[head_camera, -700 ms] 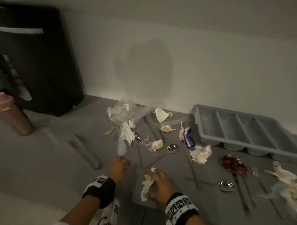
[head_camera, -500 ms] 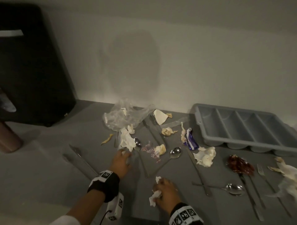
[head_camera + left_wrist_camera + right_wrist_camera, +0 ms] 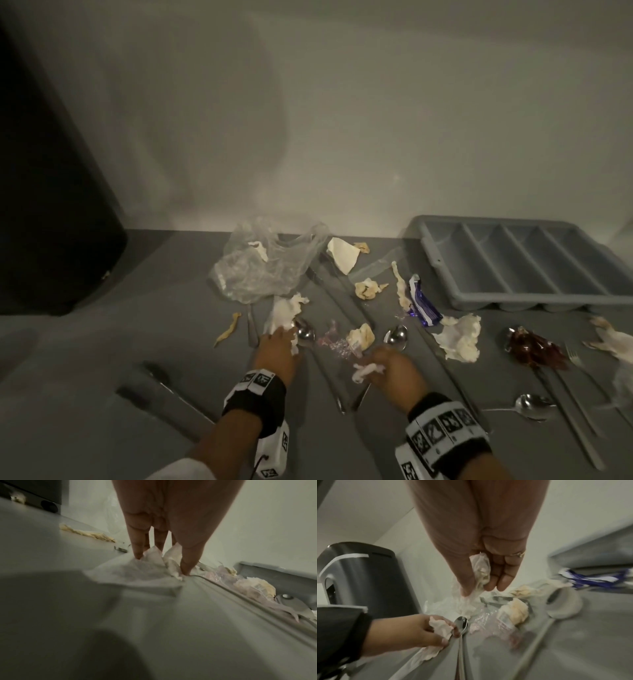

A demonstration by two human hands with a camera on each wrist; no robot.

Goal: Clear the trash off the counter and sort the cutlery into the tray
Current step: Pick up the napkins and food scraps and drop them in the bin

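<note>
On the grey counter my left hand (image 3: 279, 341) pinches a crumpled white napkin (image 3: 285, 313) between fingers and thumb; the left wrist view shows the fingertips (image 3: 138, 555) pressed into the napkin (image 3: 137, 572). A spoon (image 3: 306, 333) lies just right of it. My right hand (image 3: 383, 368) grips a small wadded tissue (image 3: 367, 370), squeezed between thumb and fingers in the right wrist view as the tissue (image 3: 480, 569). The grey cutlery tray (image 3: 445, 274) with several bare compartments stands at the back right. Spoons, forks and knives lie scattered between scraps of paper and wrappers.
A clear plastic bag (image 3: 260, 270) lies at the back centre, a black bin (image 3: 51, 205) stands at the left. A blue wrapper (image 3: 423, 306), a white napkin (image 3: 460, 337) and a red-brown wrapper (image 3: 532, 349) lie to the right. Knives (image 3: 164, 394) lie at the near left.
My left hand has reached forward and closed its fingers on the white napkin. My right hand, still holding its tissue wad, has moved forward toward the scraps near the spoons.
</note>
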